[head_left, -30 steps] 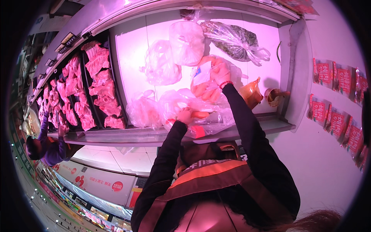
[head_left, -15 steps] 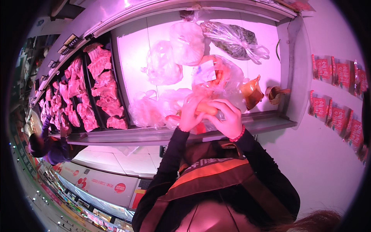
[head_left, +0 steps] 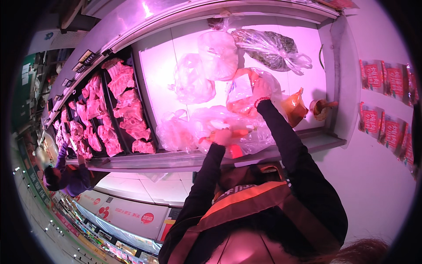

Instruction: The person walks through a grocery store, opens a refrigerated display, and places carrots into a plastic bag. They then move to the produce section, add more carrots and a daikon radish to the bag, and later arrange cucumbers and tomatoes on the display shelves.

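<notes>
L. hand [head_left: 223, 137] is clamping 1 orange piece [head_left: 240, 133]; fwd-R of this grip, R. hand [head_left: 262, 89] is resting at 1 clear bag [head_left: 240, 106], finger closure being unclear.

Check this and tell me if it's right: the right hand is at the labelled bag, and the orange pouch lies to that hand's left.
Wrong side: the head view shows the orange pouch to the right of the right hand, which is at the labelled bag.
</notes>
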Demonstrator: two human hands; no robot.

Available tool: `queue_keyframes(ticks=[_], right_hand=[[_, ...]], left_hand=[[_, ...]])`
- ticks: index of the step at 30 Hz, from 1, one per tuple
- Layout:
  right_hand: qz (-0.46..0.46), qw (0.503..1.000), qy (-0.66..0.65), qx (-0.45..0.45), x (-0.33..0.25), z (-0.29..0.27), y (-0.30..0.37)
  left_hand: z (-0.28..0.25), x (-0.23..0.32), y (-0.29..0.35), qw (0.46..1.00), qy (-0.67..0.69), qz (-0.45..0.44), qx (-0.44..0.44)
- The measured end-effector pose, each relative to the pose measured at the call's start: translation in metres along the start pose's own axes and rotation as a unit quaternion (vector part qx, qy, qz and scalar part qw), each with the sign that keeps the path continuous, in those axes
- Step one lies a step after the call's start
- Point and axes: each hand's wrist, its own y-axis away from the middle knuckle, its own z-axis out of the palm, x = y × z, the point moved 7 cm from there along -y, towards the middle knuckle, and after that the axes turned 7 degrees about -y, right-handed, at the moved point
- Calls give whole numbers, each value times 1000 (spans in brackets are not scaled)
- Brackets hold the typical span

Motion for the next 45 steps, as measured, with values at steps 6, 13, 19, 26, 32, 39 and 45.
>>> queue_keyframes(ticks=[6,13,19,26,32,39,45], right_hand=[[-60,989,17,135,17,0,-15],[125,970,-181,107,29,10,-35],[120,990,70,20,11,19,-52],[133,954,-226,144,20,4,-26],[-38,939,-291,181,-4,-35,14],[-110,992,-27,-50,-30,-101,87],[-158,966,-207,15,-68,-214,175]], left_hand=[[32,9,-22,997,74,2,-8],[8,-19,-1,993,82,-68,41],[20,-45,25,983,119,-115,75],[29,-35,32,983,136,-92,81],[29,-27,30,986,129,-92,52],[-17,-21,47,975,150,-91,134],[-133,54,95,879,94,19,467]])
